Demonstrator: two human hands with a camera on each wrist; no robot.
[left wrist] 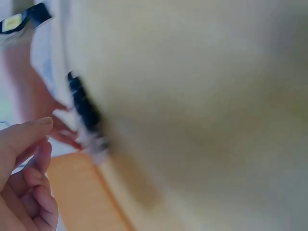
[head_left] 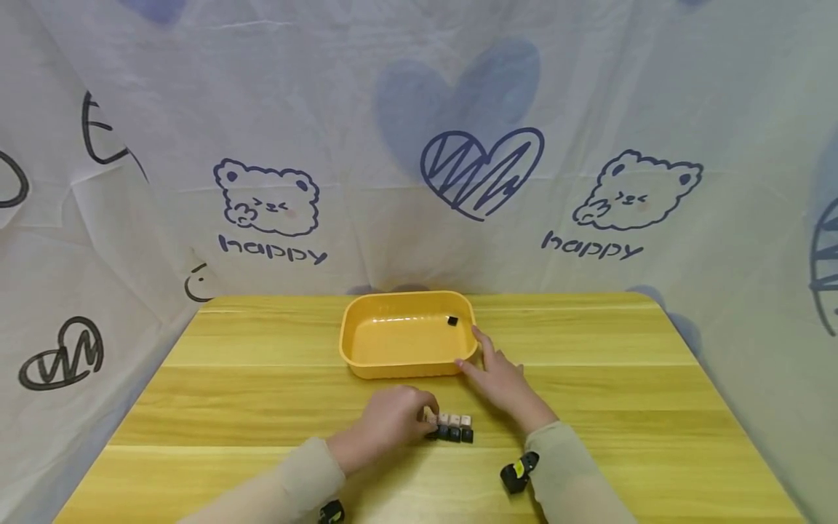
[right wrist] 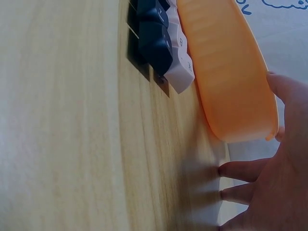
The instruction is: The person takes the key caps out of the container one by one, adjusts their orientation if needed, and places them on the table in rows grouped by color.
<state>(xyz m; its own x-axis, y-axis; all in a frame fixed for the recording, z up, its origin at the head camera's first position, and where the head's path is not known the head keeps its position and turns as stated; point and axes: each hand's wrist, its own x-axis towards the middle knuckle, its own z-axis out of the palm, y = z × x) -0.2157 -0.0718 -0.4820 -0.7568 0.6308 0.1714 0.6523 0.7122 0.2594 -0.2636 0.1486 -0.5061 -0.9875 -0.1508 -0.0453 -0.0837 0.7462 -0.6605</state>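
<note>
In the head view, two short rows of keycaps, pale keycaps [head_left: 455, 420] behind and black keycaps [head_left: 455, 434] in front, sit on the wooden table. My left hand [head_left: 396, 418] is at their left end, thumb and forefinger bent around that end. The left wrist view shows nothing between thumb and fingers of the left hand [left wrist: 29, 168]; the keycaps [left wrist: 85, 108] look blurred there. A yellow plastic basin [head_left: 406, 370] stands behind them, one black keycap [head_left: 452, 321] inside. My right hand [head_left: 504, 378] holds its front right corner, thumb and forefinger on the rim.
The wooden table [head_left: 262, 407] reaches to a white cloth [head_left: 366, 240] printed with hearts and bears, at its back and sides. Black wrist cameras [head_left: 517, 473] sit at both cuffs.
</note>
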